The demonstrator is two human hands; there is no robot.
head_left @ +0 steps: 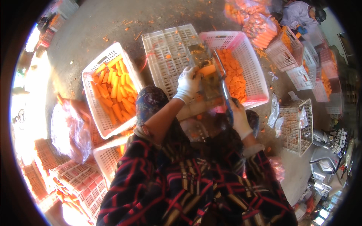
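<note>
My left hand [187, 83], in a white glove, is closed on a thick peeled carrot [207, 70]. The carrot lies over a worn cutting board [212, 89] resting on an upturned white crate [166, 56]. In my gloved right hand [240, 117] is the handle of a long knife [226, 90]; its blade points away from me along the board's right edge, just right of the carrot's end. Beyond the blade, a white crate [253, 62] holds many cut carrot chunks [234, 77]. To my left, another white crate [89, 98] is filled with long peeled carrots [115, 84].
A co-worker [299, 17] bends over crates of carrots [283, 51] at the far right, near bagged carrots [260, 30]. A wire-sided crate [298, 126] and a motorbike [326, 164] stand to the right. Plastic bags [69, 130] and stacked crates [81, 180] are at left.
</note>
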